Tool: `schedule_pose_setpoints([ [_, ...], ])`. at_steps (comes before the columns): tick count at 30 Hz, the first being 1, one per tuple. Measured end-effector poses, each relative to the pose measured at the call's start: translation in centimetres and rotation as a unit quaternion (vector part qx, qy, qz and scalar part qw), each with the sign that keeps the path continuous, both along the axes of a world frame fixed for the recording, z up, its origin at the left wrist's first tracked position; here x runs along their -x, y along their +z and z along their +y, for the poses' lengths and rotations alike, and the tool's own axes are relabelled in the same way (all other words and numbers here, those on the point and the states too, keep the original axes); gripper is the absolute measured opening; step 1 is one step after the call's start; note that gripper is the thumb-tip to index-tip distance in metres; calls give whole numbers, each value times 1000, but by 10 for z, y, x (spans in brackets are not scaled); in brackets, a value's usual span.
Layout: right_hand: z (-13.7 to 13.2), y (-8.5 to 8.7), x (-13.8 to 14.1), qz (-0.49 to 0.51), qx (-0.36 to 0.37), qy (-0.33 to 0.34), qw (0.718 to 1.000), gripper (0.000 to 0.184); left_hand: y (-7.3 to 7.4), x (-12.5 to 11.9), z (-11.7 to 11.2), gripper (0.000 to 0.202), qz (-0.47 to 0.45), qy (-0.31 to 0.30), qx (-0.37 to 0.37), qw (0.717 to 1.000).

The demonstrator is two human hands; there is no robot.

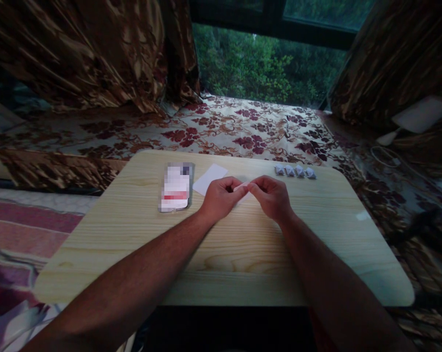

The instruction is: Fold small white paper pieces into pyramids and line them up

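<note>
Hands (221, 198) (274, 196) nearly closed, both pinching paper (244, 196) (white)

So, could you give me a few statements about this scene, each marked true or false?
1. The left hand and right hand both hold white paper. True.
2. Three small white pieces stand in a row. False: there are four small white pieces.
3. A white sheet lies just right of the pixelated item. True.
4. Floral cloth covers the table. False: the table shows wood grain; floral cloth lies beyond it.
5. Greenery shows through the window. True.
</note>
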State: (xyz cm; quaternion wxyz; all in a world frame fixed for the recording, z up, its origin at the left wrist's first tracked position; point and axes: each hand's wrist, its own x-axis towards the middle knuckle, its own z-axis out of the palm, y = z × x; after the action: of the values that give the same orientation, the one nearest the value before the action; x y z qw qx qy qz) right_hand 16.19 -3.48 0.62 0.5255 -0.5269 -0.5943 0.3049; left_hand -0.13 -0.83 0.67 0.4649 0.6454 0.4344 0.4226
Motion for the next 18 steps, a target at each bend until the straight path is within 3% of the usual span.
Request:
schedule_pose_setpoints([
  [18,1,1,-1,-53,-6,-5,999,18,1,-1,0,34,8,11,14,1000],
])
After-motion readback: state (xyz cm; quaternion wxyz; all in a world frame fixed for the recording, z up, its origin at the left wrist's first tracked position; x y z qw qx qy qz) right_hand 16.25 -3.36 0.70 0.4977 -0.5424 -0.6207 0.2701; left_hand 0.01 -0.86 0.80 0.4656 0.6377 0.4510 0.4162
